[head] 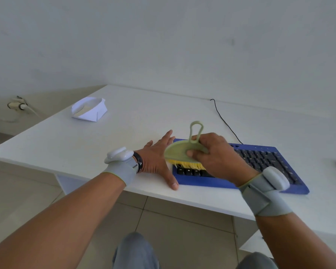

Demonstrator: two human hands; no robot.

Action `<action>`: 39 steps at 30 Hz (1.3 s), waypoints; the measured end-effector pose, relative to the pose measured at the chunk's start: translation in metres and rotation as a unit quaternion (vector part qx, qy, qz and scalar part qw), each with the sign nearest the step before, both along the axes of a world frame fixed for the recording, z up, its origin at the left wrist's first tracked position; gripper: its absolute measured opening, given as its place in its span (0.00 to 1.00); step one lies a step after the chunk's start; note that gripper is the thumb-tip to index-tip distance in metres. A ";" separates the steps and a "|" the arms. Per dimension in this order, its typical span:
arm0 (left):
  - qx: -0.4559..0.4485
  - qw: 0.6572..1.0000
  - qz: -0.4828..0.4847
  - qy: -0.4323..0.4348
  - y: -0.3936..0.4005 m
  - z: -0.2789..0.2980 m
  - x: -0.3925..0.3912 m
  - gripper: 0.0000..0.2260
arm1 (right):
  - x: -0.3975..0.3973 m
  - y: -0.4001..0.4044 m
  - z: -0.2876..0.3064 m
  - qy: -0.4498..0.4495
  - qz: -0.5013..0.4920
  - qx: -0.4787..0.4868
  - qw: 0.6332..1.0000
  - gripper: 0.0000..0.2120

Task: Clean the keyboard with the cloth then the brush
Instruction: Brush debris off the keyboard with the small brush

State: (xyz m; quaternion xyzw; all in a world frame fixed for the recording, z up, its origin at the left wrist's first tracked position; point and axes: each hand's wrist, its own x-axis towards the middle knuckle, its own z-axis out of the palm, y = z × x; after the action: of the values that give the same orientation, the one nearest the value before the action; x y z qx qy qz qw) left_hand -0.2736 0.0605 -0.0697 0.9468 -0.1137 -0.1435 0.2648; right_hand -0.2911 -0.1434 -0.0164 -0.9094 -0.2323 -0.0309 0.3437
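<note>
The right hand (215, 154) grips the green brush (184, 152), its yellow bristles apparently touching the blue keyboard's (260, 164) left-end keys. At its nine o'clock, the left hand (159, 162) lies flat, fingers spread, holding nothing.

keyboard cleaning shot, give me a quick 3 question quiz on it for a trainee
1. True or false: the right hand holds the brush with its yellow bristles on the left end of the keyboard.
2. What is the left hand doing?
A. wiping with a cloth
B. lying flat and open on the table against the keyboard's left edge
C. pulling the cable
3. What lies at the far left of the table?

Key
1. True.
2. B; its fingers are spread and hold nothing.
3. A folded white paper tray. The black cable runs from the keyboard's back edge toward the wall.
</note>
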 end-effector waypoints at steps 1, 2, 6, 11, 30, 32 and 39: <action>0.013 1.000 0.002 -0.005 -0.001 0.000 0.000 0.73 | 0.002 -0.001 0.001 0.013 -0.012 0.035 0.999 0.07; 0.016 1.000 0.008 -0.008 -0.002 0.002 -0.001 0.73 | 0.003 -0.005 0.002 0.032 -0.020 0.073 0.997 0.08; -0.014 1.000 -0.010 0.007 -0.002 0.007 -0.003 0.72 | 0.004 -0.028 0.015 0.042 -0.049 0.117 0.991 0.10; -0.094 0.995 0.006 0.038 0.002 0.029 0.003 0.69 | 0.002 -0.045 0.029 -0.054 -0.064 -0.022 0.996 0.02; -0.140 0.957 -0.036 -0.253 -0.077 0.095 -0.006 0.04 | -0.005 -0.065 0.039 -0.133 -0.050 0.030 0.989 0.05; -0.134 0.958 -0.027 -0.254 -0.076 0.093 -0.005 0.08 | -0.004 -0.071 0.036 -0.121 -0.053 0.045 0.990 0.05; -0.154 0.939 0.068 -0.300 -0.064 0.079 0.003 0.07 | 0.005 -0.109 0.005 -0.016 -0.100 -0.081 0.992 0.33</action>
State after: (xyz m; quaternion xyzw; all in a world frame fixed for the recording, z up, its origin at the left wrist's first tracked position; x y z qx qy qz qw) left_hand -0.2709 -0.0040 0.0088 0.8990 -0.1435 0.1847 0.3703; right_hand -0.2858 -0.2525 -0.0114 -0.9521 -0.1477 -0.0606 0.2607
